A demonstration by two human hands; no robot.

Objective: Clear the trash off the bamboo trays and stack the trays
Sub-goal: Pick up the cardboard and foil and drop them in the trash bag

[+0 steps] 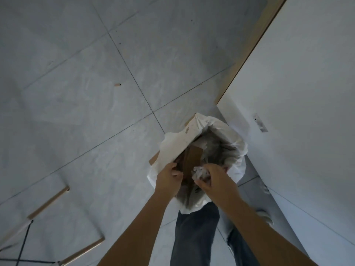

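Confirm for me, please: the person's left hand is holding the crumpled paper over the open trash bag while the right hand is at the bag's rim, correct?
Not quite: the hands are swapped. In the head view, the right hand holds the crumpled paper over the open trash bag, while the left hand is at its rim.

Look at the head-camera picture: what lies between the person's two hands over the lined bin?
In the head view, between the left hand and the right hand shows brown cardboard inside the white bin bag, plus crumpled paper at the right fingers.
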